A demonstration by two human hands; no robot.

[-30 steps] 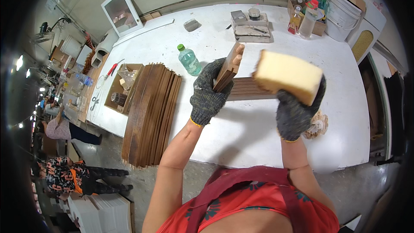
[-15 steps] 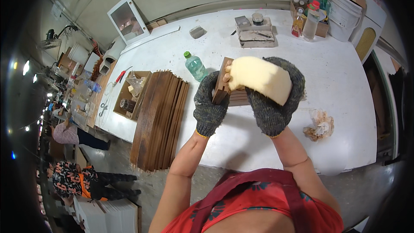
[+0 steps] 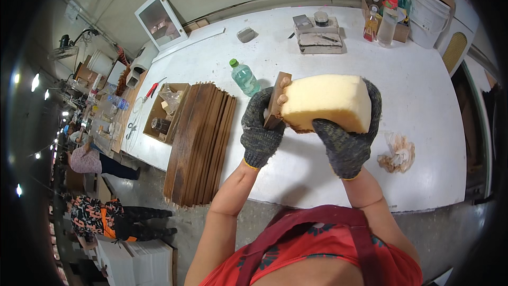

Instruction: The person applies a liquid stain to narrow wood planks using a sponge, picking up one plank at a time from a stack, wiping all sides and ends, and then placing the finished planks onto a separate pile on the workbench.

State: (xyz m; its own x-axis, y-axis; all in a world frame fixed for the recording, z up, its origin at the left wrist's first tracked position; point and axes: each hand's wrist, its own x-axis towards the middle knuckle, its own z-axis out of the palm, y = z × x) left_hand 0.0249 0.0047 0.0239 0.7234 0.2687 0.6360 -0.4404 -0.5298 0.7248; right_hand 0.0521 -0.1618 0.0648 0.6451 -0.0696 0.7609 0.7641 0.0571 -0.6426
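My left hand (image 3: 259, 132) wears a dark grey knit glove and grips a brown wooden strip (image 3: 274, 95), tilted up, its bare fingertips curled over the far side. In my gloved right hand (image 3: 346, 145) is a thick block of pale yellow sponge (image 3: 325, 95). The sponge's left end is against or very close to the strip and my left fingertips; contact is hard to make out. Brown stain shows along its lower edge. Left of my hands lies a stack of long dark wooden strips (image 3: 198, 143). A greenish bottle (image 3: 244, 78) stands just beyond my left hand.
On the white table (image 3: 423, 180) are a crumpled stained cloth (image 3: 397, 153), a wrapped block (image 3: 320, 42) with a small jar, a box of odds and ends (image 3: 166, 111), and red-handled pliers (image 3: 152, 90). Bottles (image 3: 388, 24) and a white bucket (image 3: 427, 18) stand far right. Two people are at left.
My right hand has turned the sponge from a downward slant to nearly level, so its front side now shows. The left hand keeps its grip on the strip. The whole view has shifted slightly.
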